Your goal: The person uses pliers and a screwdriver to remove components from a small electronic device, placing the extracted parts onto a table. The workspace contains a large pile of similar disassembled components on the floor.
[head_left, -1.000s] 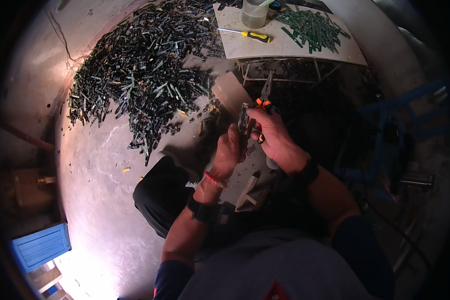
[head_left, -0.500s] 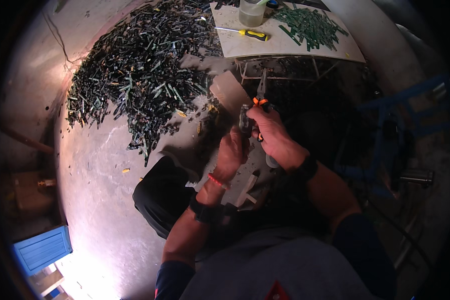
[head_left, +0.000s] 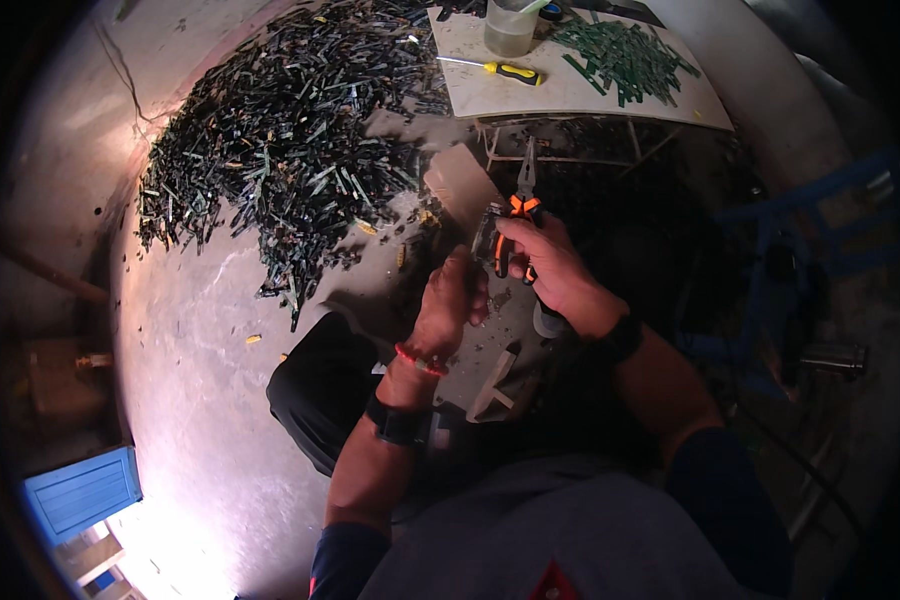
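My right hand (head_left: pixel 554 262) is closed around long-nose pliers (head_left: pixel 527 182) with orange and black handles, jaws pointing away from me. A small dark, blocky piece with a clear-looking edge (head_left: pixel 485 234) sits by its thumb, left of the handles; its kind is not plain. My left hand (head_left: pixel 447 303) is just below and left of that piece, apart from it, with fingers curled. What it holds, if anything, is hidden. Beyond both hands a flat tan block (head_left: pixel 462 185) lies in shadow.
A large heap of dark strips (head_left: pixel 270 150) covers the floor at far left. On the low board (head_left: pixel 480 95) lie a yellow-black screwdriver (head_left: pixel 515 73), a tub of cloudy liquid (head_left: pixel 510 32) and green strips (head_left: pixel 625 60). A blue metal frame (head_left: pixel 800 220) stands right.
My left hand has drawn back toward me and left, away from the dark piece. In my right hand the pliers' handles have turned more into view.
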Demonstrator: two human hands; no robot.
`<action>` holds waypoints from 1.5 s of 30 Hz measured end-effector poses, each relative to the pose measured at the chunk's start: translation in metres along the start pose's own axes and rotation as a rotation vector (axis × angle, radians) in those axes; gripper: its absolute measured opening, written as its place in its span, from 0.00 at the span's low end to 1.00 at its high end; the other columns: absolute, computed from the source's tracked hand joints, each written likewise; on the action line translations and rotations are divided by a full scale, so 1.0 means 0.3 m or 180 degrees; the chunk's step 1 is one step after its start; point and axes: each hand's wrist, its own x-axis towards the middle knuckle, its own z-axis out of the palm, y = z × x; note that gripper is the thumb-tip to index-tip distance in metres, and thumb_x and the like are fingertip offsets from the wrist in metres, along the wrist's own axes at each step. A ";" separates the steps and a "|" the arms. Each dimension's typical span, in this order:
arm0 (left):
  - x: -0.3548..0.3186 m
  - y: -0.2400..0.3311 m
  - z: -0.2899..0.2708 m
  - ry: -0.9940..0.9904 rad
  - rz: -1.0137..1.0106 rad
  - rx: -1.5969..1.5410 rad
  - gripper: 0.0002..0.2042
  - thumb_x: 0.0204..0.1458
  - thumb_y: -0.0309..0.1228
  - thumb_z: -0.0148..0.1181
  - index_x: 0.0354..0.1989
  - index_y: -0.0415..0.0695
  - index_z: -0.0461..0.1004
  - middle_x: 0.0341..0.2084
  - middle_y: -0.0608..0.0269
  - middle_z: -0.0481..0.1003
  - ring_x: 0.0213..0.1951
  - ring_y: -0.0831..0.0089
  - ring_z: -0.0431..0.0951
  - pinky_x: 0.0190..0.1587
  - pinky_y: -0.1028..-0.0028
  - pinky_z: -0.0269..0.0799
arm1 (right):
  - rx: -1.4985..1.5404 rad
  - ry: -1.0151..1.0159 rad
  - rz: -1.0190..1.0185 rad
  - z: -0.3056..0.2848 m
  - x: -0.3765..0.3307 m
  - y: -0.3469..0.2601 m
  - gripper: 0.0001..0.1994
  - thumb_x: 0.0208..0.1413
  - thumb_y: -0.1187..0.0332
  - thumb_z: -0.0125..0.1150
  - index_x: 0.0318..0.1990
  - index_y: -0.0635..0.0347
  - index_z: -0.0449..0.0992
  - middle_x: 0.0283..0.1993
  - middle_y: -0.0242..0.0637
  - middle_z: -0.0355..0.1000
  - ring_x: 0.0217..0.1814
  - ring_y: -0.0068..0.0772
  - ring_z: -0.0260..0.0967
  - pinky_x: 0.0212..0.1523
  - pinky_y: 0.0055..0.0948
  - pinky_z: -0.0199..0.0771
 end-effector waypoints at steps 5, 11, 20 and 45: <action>0.008 -0.004 -0.016 -0.0065 -0.0040 -0.0157 0.24 0.61 0.52 0.32 0.26 0.45 0.63 0.15 0.66 0.61 0.15 0.75 0.58 0.18 0.75 0.55 | -0.0343 -0.0051 0.0002 0.004 -0.014 0.000 0.07 0.55 0.65 0.56 0.35 0.59 0.70 0.25 0.26 0.68 0.22 0.15 0.61 0.18 0.17 0.56; 0.014 -0.015 -0.008 -0.0128 0.0005 -0.0197 0.23 0.61 0.53 0.32 0.29 0.46 0.64 0.18 0.68 0.62 0.16 0.77 0.58 0.18 0.78 0.54 | -0.0807 -0.0142 -0.0212 0.038 -0.029 0.009 0.08 0.54 0.65 0.55 0.33 0.60 0.70 0.22 0.27 0.66 0.18 0.15 0.58 0.15 0.20 0.56; 0.031 0.008 -0.087 -0.0030 0.0135 -0.0494 0.26 0.60 0.54 0.33 0.22 0.44 0.64 0.11 0.70 0.57 0.12 0.79 0.55 0.16 0.78 0.51 | -0.0238 -0.1024 0.0600 -0.027 -0.099 -0.078 0.19 0.54 0.70 0.52 0.53 0.64 0.64 0.39 0.38 0.70 0.39 0.32 0.74 0.19 0.17 0.62; 0.039 -0.009 -0.056 0.0700 0.0470 0.0357 0.24 0.59 0.50 0.37 0.16 0.47 0.61 0.08 0.70 0.56 0.11 0.78 0.54 0.15 0.77 0.47 | -0.0634 -0.1867 0.1361 -0.041 -0.153 -0.096 0.20 0.52 0.69 0.45 0.53 0.68 0.65 0.40 0.42 0.73 0.38 0.30 0.73 0.21 0.20 0.72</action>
